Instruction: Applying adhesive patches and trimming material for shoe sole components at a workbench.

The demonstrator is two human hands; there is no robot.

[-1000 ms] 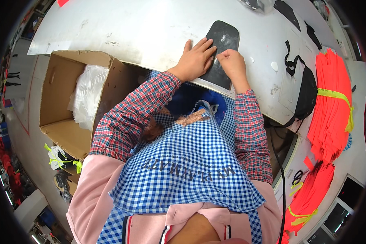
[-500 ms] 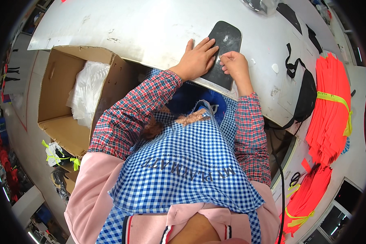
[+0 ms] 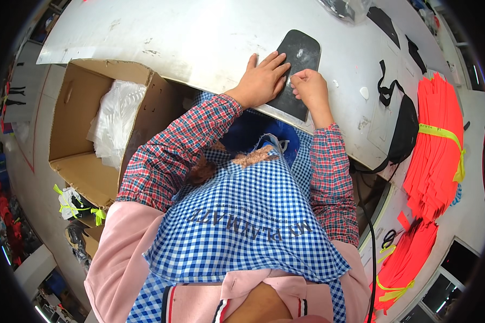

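Observation:
A flat black panel with rounded far corners [image 3: 303, 49] lies on the white table, reaching to its front edge. My left hand [image 3: 261, 79] rests on the panel's left side, fingers spread and pressing flat. Over the panel's right edge is my right hand [image 3: 311, 90], its thumb and forefinger pinched together close to the surface. Whatever small thing sits in that pinch is too small to make out. Whitish smudges mark the black surface near the fingers. A small white piece [image 3: 365, 92] lies on the table to the right of my right hand.
At the left stands an open cardboard box [image 3: 94, 70] with clear plastic bags [image 3: 113, 121]. A black pouch with a strap [image 3: 407, 126] hangs over the table's right edge. Beyond it are bundled red-orange strips [image 3: 434, 145]; scissors [image 3: 389, 238] lie nearer. A black cable [image 3: 373, 242] runs down on the right.
Both hands stay almost where they were on the black panel. My right hand's pinching fingers have shifted very slightly; the view has tilted a little.

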